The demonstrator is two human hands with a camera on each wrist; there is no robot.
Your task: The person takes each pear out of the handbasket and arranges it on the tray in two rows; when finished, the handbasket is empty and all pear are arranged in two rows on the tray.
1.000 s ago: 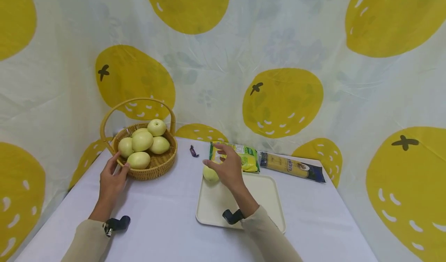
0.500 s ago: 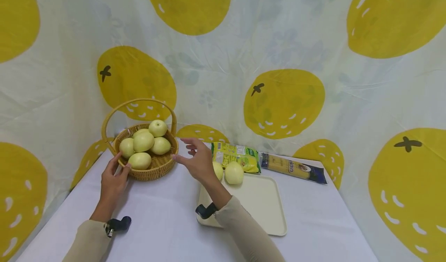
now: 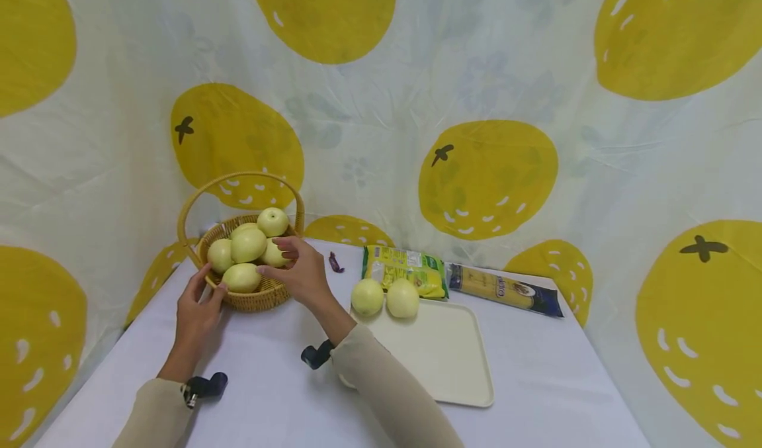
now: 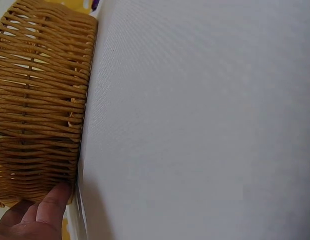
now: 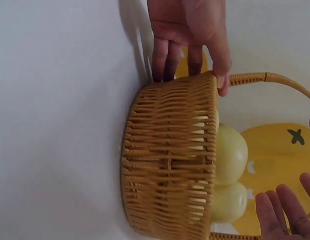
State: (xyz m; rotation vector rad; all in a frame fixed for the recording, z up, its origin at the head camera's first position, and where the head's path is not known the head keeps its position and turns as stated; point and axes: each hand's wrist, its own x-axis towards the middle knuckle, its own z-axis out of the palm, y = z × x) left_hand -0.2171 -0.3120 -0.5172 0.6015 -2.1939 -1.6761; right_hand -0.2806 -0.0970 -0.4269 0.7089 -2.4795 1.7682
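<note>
Basket upright, handle spanning left-right, left fingers gripping rim, right fingers parted

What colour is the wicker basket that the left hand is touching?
The wicker basket is golden brown; it shows best in the left wrist view.

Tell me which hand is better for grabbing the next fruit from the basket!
Probably the right hand: it's at the basket, close to the front fruit and seemingly holding nothing. The left hand is busy gripping the basket's rim.
</note>
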